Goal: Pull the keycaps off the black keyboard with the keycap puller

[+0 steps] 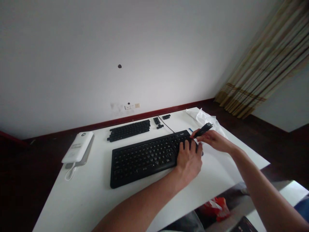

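Observation:
A black keyboard (145, 158) lies in the middle of the white table (91, 199). My left hand (189, 160) rests flat on the keyboard's right end, fingers stretched over the keys. My right hand (214, 140) is closed on a small black tool (203, 129) that it holds just above the keyboard's far right corner. Behind the keyboard lies a block of loose black keycaps (129, 130), with a few more small groups of keycaps (159, 121) to its right.
A white power bank (78, 147) with a white cable lies at the table's left. Crumpled white plastic (205, 119) sits at the far right corner. A red packet (217, 207) lies below the table's near edge. A curtain (265, 64) hangs at the right.

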`<state>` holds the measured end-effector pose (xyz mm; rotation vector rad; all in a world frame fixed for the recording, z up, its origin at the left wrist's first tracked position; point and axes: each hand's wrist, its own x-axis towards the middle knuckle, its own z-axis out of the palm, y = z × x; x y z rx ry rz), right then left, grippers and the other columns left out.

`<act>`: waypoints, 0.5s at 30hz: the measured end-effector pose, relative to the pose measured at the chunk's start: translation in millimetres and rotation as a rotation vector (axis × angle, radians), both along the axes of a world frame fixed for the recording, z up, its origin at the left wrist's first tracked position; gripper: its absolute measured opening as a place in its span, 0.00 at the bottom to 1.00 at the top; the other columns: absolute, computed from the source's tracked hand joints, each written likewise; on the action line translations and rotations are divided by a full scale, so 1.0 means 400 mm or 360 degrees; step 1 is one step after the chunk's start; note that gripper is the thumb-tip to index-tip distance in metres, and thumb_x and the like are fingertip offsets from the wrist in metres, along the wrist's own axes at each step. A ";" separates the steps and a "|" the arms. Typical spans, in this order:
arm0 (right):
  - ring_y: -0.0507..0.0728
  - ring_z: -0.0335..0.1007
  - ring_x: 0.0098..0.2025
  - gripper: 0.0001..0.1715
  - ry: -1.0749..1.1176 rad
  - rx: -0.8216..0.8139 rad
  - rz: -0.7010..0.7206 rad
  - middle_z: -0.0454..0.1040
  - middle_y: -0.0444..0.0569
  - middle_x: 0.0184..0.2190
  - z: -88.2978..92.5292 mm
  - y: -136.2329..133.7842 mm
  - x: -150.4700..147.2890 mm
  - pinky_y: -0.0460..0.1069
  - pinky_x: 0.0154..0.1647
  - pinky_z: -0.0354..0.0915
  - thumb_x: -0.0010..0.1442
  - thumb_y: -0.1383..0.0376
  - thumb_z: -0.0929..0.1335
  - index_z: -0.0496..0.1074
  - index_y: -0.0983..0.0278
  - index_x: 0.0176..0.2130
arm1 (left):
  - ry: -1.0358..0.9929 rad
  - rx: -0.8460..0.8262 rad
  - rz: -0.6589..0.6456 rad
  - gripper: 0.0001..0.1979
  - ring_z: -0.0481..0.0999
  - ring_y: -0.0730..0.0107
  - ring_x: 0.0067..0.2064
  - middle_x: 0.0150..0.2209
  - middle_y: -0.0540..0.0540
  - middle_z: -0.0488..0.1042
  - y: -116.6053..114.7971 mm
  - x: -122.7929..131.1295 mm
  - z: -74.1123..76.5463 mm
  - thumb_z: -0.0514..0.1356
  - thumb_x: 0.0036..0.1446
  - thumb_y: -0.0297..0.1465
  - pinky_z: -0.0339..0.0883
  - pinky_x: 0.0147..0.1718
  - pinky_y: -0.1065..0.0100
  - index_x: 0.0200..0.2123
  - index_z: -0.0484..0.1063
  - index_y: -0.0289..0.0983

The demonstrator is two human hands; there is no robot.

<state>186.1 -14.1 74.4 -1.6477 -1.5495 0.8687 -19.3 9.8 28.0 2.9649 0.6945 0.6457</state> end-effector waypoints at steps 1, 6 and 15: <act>0.66 0.77 0.47 0.30 0.0004 -0.0002 0.0012 0.82 0.54 0.48 -0.004 -0.004 0.003 0.56 0.49 0.74 0.60 0.42 0.74 0.82 0.61 0.49 | 0.0005 0.0010 0.0005 0.28 0.67 0.46 0.61 0.65 0.33 0.68 0.000 0.000 0.000 0.57 0.68 0.35 0.64 0.59 0.48 0.68 0.63 0.35; 0.66 0.76 0.50 0.26 0.0057 0.0012 0.0057 0.81 0.53 0.50 -0.017 -0.010 0.015 0.57 0.50 0.73 0.64 0.44 0.73 0.81 0.59 0.51 | 0.0005 0.0007 0.0012 0.29 0.67 0.47 0.61 0.64 0.34 0.68 -0.001 -0.003 0.005 0.58 0.67 0.36 0.65 0.59 0.50 0.69 0.62 0.34; 0.67 0.78 0.51 0.26 0.0275 0.0000 0.0021 0.81 0.55 0.51 -0.038 -0.008 0.035 0.58 0.50 0.76 0.60 0.45 0.76 0.82 0.59 0.49 | 0.0006 0.0005 -0.0004 0.30 0.66 0.46 0.61 0.65 0.33 0.67 0.001 -0.006 0.007 0.59 0.67 0.37 0.65 0.58 0.50 0.69 0.62 0.35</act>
